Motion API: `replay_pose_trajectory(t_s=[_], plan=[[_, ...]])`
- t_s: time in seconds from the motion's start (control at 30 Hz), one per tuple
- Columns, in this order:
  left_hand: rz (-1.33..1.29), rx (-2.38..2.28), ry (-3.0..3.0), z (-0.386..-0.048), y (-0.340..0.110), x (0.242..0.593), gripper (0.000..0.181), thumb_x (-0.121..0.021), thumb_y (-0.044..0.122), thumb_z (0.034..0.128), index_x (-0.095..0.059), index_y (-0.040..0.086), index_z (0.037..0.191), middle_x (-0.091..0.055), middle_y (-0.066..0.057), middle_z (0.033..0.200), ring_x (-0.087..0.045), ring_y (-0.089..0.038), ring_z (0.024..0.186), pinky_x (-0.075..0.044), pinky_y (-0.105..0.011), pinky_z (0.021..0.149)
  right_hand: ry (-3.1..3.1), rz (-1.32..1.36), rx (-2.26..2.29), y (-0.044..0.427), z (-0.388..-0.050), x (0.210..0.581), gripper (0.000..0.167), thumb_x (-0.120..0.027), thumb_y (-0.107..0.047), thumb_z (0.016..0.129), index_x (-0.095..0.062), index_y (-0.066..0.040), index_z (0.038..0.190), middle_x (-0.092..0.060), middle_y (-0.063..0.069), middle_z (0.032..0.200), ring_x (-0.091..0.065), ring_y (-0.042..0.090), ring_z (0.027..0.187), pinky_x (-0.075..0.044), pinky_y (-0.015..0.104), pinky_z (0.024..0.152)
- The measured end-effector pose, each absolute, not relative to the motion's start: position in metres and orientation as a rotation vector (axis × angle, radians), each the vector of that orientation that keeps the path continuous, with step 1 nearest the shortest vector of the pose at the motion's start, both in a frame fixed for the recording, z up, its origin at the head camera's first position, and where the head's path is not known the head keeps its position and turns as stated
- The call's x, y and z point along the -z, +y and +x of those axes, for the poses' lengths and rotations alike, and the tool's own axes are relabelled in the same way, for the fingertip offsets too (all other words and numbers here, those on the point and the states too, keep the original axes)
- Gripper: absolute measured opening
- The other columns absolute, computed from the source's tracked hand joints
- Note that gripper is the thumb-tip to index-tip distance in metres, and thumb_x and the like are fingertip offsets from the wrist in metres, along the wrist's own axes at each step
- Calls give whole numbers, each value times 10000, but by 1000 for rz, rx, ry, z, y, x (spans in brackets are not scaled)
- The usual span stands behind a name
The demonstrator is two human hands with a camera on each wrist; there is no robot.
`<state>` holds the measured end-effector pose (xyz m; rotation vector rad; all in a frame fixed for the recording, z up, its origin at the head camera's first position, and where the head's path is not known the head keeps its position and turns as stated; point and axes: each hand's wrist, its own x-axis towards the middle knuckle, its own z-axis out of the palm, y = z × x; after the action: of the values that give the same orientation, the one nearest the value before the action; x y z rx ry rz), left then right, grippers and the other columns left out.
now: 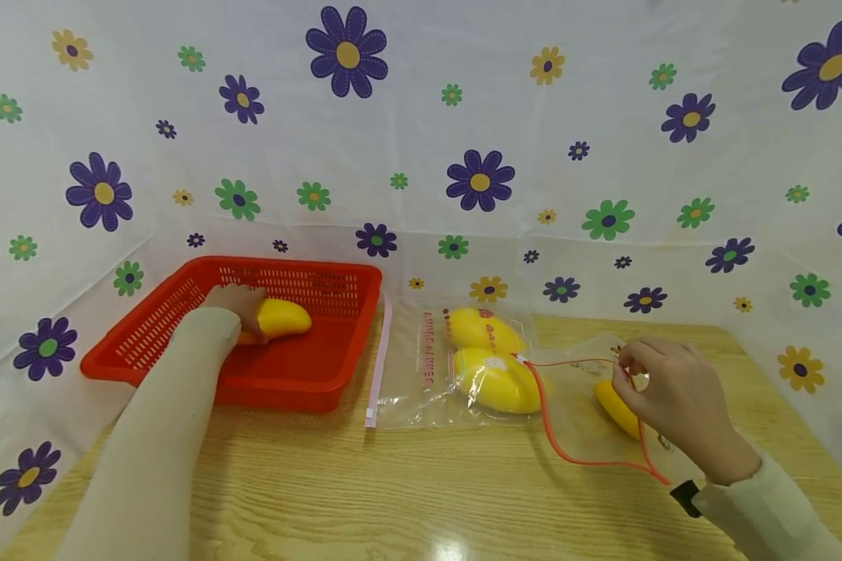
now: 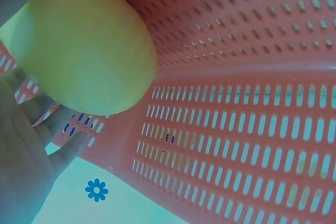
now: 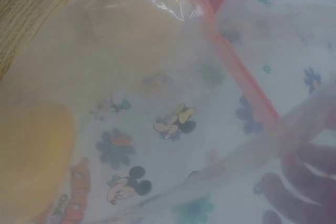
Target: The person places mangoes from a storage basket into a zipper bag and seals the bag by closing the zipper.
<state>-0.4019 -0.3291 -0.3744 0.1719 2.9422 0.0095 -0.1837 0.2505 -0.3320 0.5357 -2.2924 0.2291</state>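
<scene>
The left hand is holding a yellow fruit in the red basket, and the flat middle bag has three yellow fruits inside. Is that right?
Not quite: the flat middle bag has two yellow fruits inside, not three, as the head view shows. The left hand is indeed holding a yellow fruit in the red basket.

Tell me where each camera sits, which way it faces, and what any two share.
Head: worn on the head, facing forward and down over the red basket and bags; the left hand and right hand both show.
Left wrist: on that wrist, facing into the basket at the gripped yellow fruit; fingers show at left.
Right wrist: on that wrist, facing the red-edged bag; fingers show at lower right.
Shared: head and left wrist both show the basket and that fruit.
</scene>
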Motion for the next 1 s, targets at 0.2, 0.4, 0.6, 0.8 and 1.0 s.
replay_pose_trajectory(t_s=[0.2, 0.4, 0.6, 0.8, 1.0], plan=[[189, 26, 2946, -405, -326, 374, 1039, -816, 519, 585, -377, 94, 1426, -465, -253, 1367, -384, -477, 1228, -284, -672, 1015, -2292, 535, -232, 251, -184, 332, 121, -724, -57, 639, -608, -85, 660, -586, 19, 616, -504, 145, 543, -440, 407, 586], [222, 81, 2946, -406, -323, 374, 1004, -810, 517, 599, -405, 76, 1405, -458, -262, 1368, -383, -481, 1233, -264, -671, 1026, -2285, 537, -232, 251, -183, 331, 125, -725, -53, 636, -606, -87, 659, -581, 15, 615, -500, 141, 543, -433, 398, 580], [258, 88, 2948, -405, -322, 373, 1011, -832, 495, 576, -411, 102, 1407, -428, -251, 1387, -400, -492, 1208, -301, -674, 1003, -2288, 534, -231, 250, -183, 331, 131, -724, -51, 639, -601, -88, 659, -574, 15, 614, -496, 141, 546, -433, 390, 574], [279, 97, 2946, -406, -321, 375, 1039, -832, 487, 585, -364, 108, 1431, -370, -250, 1435, -370, -501, 1252, -305, -671, 1004, -2290, 533, -235, 250, -183, 332, 139, -732, -56, 631, -602, -93, 658, -578, 9, 614, -498, 144, 545, -427, 385, 562], [319, 103, 2963, -403, -315, 372, 1012, -829, 476, 592, -387, 65, 1404, -408, -256, 1407, -382, -478, 1255, -318, -654, 1009, -2294, 532, -239, 250, -183, 331, 137, -733, -55, 635, -604, -91, 663, -587, 16, 620, -514, 160, 548, -428, 388, 566]])
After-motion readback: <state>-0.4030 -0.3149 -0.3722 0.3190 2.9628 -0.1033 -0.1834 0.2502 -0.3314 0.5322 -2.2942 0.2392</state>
